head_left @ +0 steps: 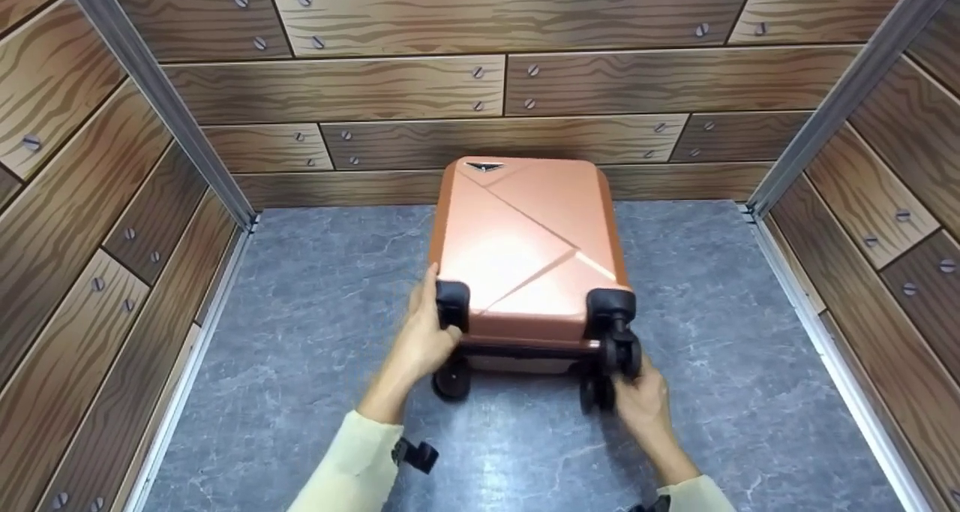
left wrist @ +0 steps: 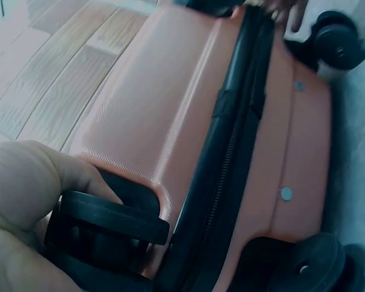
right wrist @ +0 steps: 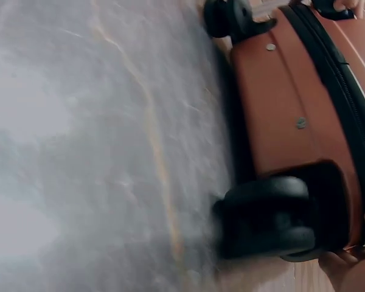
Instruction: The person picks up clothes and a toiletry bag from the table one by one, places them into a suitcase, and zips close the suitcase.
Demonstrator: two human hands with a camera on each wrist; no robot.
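A rose-gold hard-shell suitcase (head_left: 525,227) lies on its broad side on the floor, its wheeled end toward me. Black wheels stick out at that end's corners, among them a lower left wheel (head_left: 451,379) and an upper right wheel (head_left: 621,353). My left hand (head_left: 427,339) grips the near left corner, its thumb by the upper left wheel (left wrist: 103,237) and fingers along the side. At the near right corner my right hand (head_left: 643,401) holds the case beside the wheels, its fingertips partly hidden. A black zipper (left wrist: 222,170) runs between the two shells.
Grey marbled flooring (head_left: 330,302) surrounds the suitcase. Wood-patterned panels form the back wall (head_left: 405,84), left wall (head_left: 90,219) and right wall (head_left: 892,197), with metal corner posts (head_left: 172,114) between them. The suitcase's far end is close to the back wall.
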